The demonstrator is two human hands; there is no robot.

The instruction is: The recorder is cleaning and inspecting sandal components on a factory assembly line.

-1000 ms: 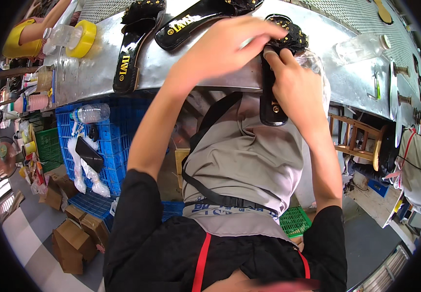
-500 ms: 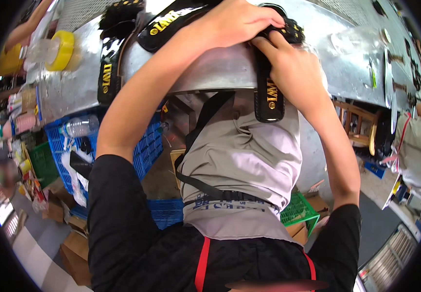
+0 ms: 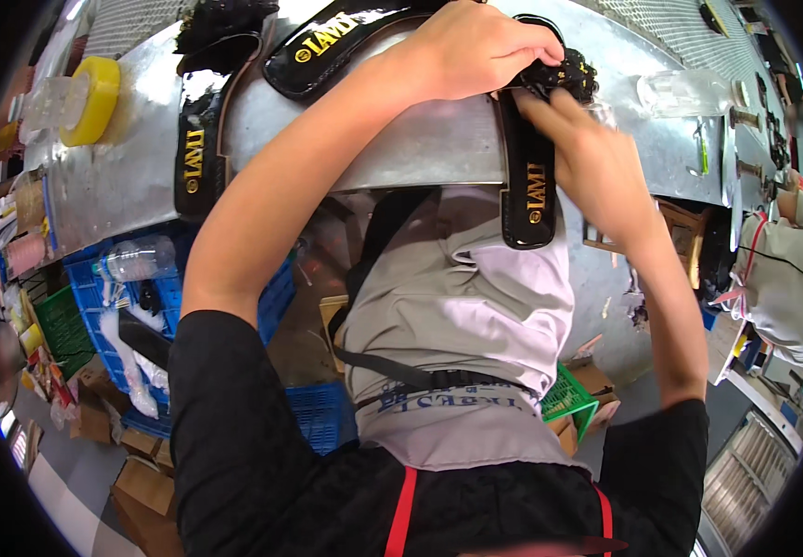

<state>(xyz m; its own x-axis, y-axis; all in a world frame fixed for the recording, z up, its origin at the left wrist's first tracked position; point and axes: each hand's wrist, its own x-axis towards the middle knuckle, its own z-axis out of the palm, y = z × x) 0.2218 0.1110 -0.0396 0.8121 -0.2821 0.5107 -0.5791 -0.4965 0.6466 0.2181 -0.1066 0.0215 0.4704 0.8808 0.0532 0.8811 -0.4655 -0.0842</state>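
Note:
A glossy black sandal (image 3: 531,200) with gold lettering on its heel end lies over the near edge of the metal table. Its black, gold-flecked upper (image 3: 572,76) is at the far end, between my hands. My left hand (image 3: 480,51) reaches across from the left, fingers closed on the upper. From the right, my right hand (image 3: 605,167), slightly blurred, has its fingers bent against the upper close to the left fingertips. Two similar sandals rest to the left: one slanting behind my left forearm (image 3: 322,54), the other farther left (image 3: 201,148).
A yellow tape roll (image 3: 91,102) stands on the metal table (image 3: 392,153) at left. At right lie a clear plastic bottle (image 3: 689,94) and a green pen-like item (image 3: 703,153). Below are a blue crate (image 3: 313,408) and cardboard boxes (image 3: 146,483). A person in grey (image 3: 782,278) is at far right.
The sandal has shifted slightly right and toward me in the picture. My right hand has moved right and lower; its fingers are still at the upper. My left hand keeps its grip.

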